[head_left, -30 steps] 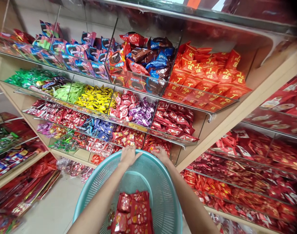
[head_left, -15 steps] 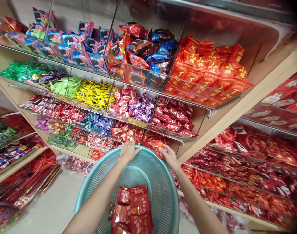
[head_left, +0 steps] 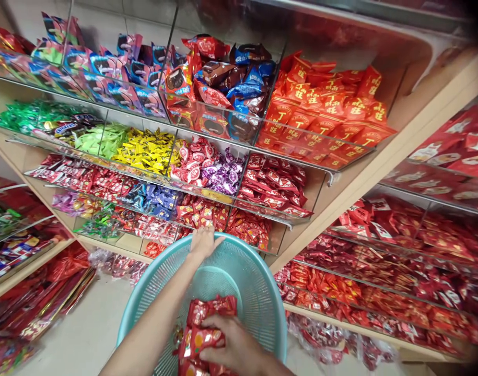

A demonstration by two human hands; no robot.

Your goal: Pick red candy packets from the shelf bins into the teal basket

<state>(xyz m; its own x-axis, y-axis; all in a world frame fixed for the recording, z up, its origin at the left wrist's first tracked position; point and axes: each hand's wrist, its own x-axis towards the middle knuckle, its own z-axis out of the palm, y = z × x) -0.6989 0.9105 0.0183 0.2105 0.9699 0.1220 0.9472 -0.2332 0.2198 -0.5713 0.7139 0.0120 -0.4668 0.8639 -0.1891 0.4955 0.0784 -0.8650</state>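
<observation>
A round teal plastic basket (head_left: 270, 292) with slotted sides stands below the shelves. My left hand (head_left: 203, 243) grips its far rim, fingers hooked over the edge and thumb stretched out to the right. Inside, red shiny snack packets (head_left: 195, 338) lie stacked in rows on the near part of the bottom. Down among them is my right hand (head_left: 236, 342), its fingers curled round a packet at the top of the stack. The palm hides part of that packet and the right side of the stack.
Tiered shelves with clear fronts hold candy (head_left: 148, 151) in many colours, and red packets (head_left: 248, 230) fill a low bin behind the rim. A second rack (head_left: 360, 292) slants along the right. Bagged sweets (head_left: 317, 337) lie on the floor (head_left: 88, 318) beneath the racks.
My right hand has come from the low bin, where it pinched a small red packet, back into the basket onto the stack. My left hand has stayed on the rim.
</observation>
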